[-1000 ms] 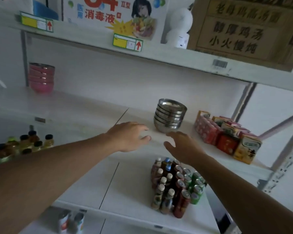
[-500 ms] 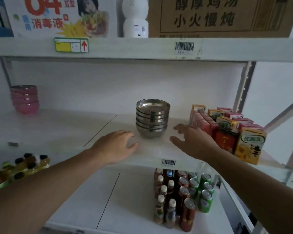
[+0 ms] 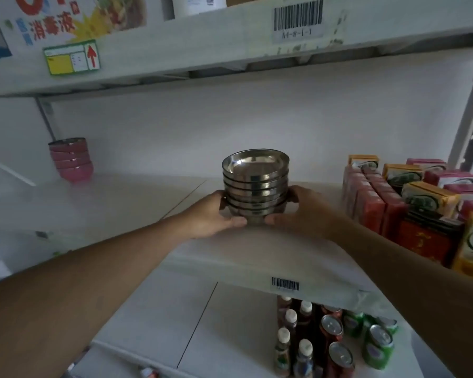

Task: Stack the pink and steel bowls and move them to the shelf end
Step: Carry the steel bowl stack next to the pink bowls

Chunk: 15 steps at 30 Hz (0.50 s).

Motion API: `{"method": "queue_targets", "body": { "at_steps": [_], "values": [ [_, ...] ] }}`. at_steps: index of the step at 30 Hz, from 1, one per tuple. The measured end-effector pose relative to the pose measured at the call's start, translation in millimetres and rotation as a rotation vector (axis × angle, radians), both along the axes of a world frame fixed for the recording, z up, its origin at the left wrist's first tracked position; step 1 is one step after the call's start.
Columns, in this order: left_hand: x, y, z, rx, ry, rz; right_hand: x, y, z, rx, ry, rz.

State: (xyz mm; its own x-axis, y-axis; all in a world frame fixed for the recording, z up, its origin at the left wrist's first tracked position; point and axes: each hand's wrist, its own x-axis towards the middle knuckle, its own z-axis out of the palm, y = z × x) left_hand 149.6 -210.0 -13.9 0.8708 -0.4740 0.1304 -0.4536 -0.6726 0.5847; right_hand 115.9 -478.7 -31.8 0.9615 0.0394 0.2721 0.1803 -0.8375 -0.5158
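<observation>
A stack of several steel bowls (image 3: 255, 184) stands in the middle of the white shelf (image 3: 137, 203). My left hand (image 3: 213, 214) cups the stack's lower left side and my right hand (image 3: 302, 211) cups its lower right side, thumbs meeting at the base in front. Whether the stack is lifted off the shelf I cannot tell. A stack of several pink bowls (image 3: 72, 159) with steel insides sits far off at the left end of the same shelf, near the back wall.
Rows of red and yellow drink cartons (image 3: 410, 203) crowd the shelf just right of the steel stack. The upper shelf (image 3: 230, 47) hangs low overhead with a price tag and barcode. Bottles and cans (image 3: 328, 336) stand on the lower shelf beneath.
Both hands have moved forward from the shelf's front edge and closed around the base of the steel bowl stack. The camera has come closer and lower.
</observation>
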Motion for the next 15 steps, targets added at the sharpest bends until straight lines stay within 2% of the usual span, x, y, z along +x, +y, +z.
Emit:
{"method": "queue_targets", "body": {
  "at_steps": [3, 7, 15],
  "values": [
    [-1, 13, -5, -0.105, -0.014, 0.012, 8, 12, 0, 0.063, -0.012, 0.045],
    [-9, 60, -1, -0.15, -0.038, 0.1, 14, 53, 15, 0.07, -0.071, 0.145],
    [-48, 218, 17, -0.175, -0.094, 0.27, 19, 208, 30, 0.13, -0.032, 0.299]
  ]
}}
